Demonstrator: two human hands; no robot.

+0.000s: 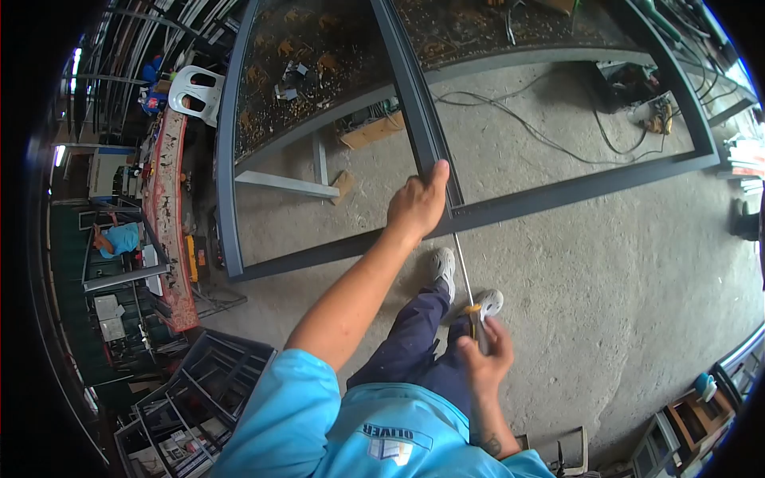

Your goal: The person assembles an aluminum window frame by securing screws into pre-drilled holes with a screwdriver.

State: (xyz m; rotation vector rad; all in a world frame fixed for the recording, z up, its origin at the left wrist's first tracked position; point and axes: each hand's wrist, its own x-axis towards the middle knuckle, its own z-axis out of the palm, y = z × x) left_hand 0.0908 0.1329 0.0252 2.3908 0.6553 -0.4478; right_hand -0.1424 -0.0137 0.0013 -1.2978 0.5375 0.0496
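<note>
A dark grey metal window frame [558, 191] with a middle bar [416, 111] lies across the work table, its near rail jutting out toward me. My left hand [418, 203] is wrapped round the middle bar close to where it meets the near rail, thumb along the top. Lower down, by my legs, my right hand [488, 354] has its fingers around the handle of a long screwdriver [464, 275]. Its thin shaft runs up to the near rail just below the bar joint. Whether the tip sits in a screw cannot be made out.
Metal shavings and scraps cover the dark table top [319, 48]. Cables [518, 107] trail over the concrete floor beneath. At left stand a white plastic chair [195, 92], a worn red bench [167, 215] and stacked frames [199, 382]. Another person [119, 239] works at far left.
</note>
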